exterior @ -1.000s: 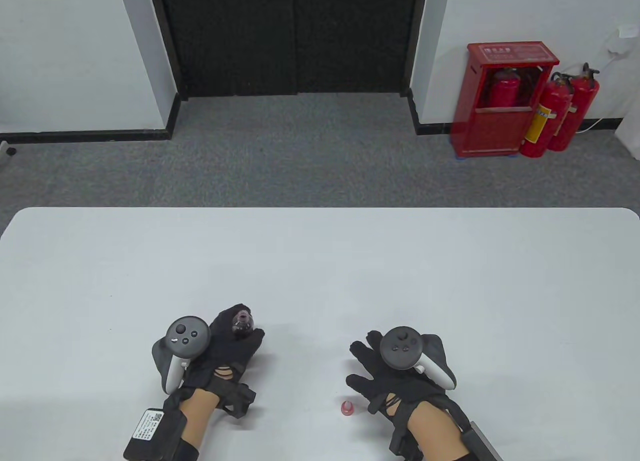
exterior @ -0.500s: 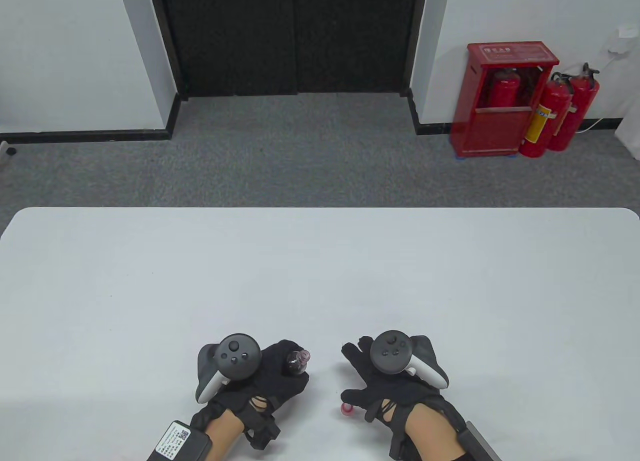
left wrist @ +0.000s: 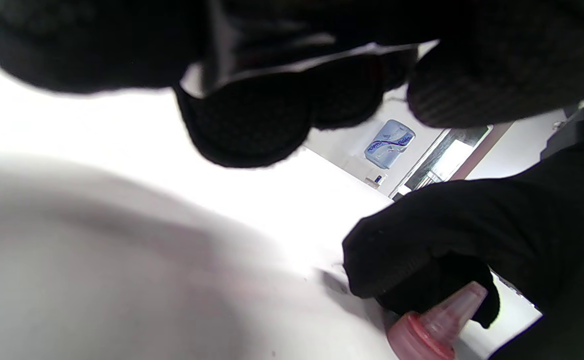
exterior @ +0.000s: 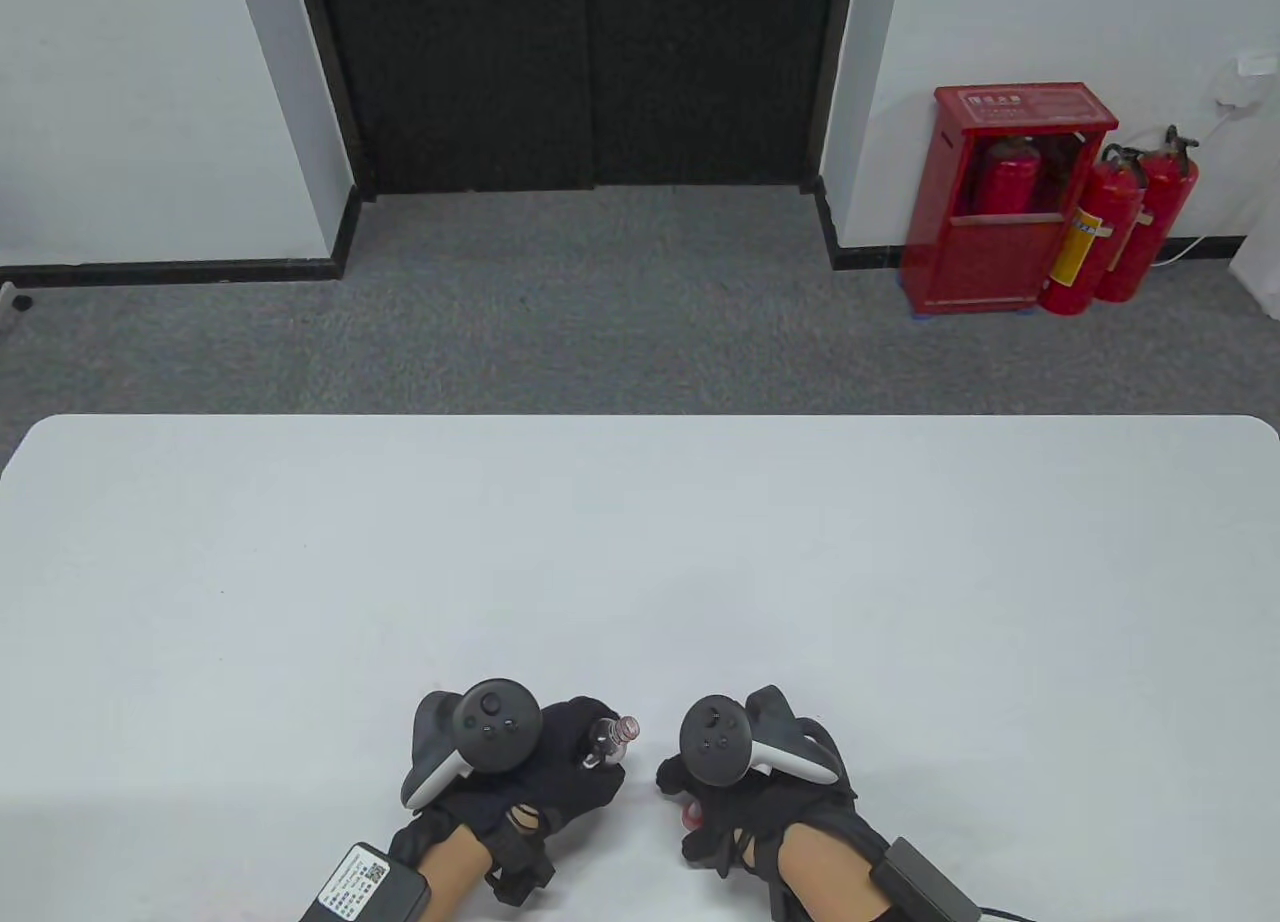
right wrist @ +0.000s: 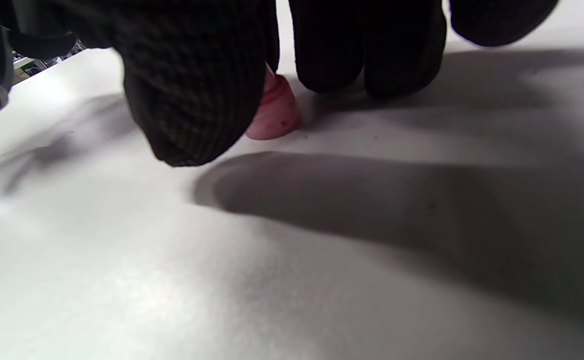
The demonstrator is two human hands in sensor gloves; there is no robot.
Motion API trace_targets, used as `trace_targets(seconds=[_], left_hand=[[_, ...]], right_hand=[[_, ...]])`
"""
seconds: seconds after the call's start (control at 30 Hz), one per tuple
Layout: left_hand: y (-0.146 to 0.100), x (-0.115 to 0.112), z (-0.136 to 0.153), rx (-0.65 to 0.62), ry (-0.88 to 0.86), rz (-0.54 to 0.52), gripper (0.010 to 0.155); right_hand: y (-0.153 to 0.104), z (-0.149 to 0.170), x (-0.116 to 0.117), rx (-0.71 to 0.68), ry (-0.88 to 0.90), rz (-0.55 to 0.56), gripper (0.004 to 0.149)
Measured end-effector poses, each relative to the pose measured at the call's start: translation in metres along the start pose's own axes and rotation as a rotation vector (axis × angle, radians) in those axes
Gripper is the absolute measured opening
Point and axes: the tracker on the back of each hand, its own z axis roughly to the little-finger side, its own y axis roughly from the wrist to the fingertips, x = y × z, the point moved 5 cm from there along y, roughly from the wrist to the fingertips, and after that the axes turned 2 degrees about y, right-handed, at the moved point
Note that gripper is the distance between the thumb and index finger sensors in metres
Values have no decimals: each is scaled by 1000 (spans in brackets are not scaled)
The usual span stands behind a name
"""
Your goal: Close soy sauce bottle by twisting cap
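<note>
My left hand (exterior: 585, 762) grips a small dark soy sauce bottle (exterior: 610, 742) near the table's front edge. Its open neck tilts to the right, and my glove hides the body. The red conical cap (exterior: 691, 815) stands on the table just right of the bottle, under my right hand (exterior: 690, 797). In the right wrist view the thumb (right wrist: 197, 90) and fingers (right wrist: 367, 50) close on either side of the cap (right wrist: 277, 115). In the left wrist view the right fingertips (left wrist: 412, 260) sit on the cap (left wrist: 434, 327), which rests on the table.
The white table (exterior: 640, 562) stretches away behind both hands. The hands work close to its front edge, a few centimetres apart. Grey carpet, a dark door and a red extinguisher cabinet (exterior: 1010, 197) lie beyond the table.
My left hand carried the bottle right and toward the front edge, tilting the neck right. My right hand moved left and down over the cap, and its fingers closed around it.
</note>
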Motion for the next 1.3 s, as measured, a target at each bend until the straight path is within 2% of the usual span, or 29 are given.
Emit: trace_targets(seconds=[0.27,0.37,0.43,0.57,0.7,0.87,1.07,1.17,1.3], left_hand=[[0,0,-1,-3,15,3,53],[-1,-3,-3,-1,76,29,55],[-2,-2,-6,-13,140,9,56],[-2,-3,-5,-9,101,17,56],[-1,-6,-6,-12,113,32,56],[-1,-10,-6,-5,113,66,57],[-1,-16,-7,0,129,103,58],[-1,-17,-6,6,136,118,58],[0,-19,-6,9,139,130,59]], right_hand=[[1,-1,-4,-5,-24,71,59],[2,0,-5,4,-15,87,59],[2,1,-6,5,-1,97,58],[-2,5,-11,-1,53,110,57],[-10,12,-25,-27,179,181,57],[-24,29,-48,-65,414,319,57],[-33,43,-60,-124,707,417,58],[-33,40,-60,-183,767,416,58],[-37,28,-66,-241,727,459,58]])
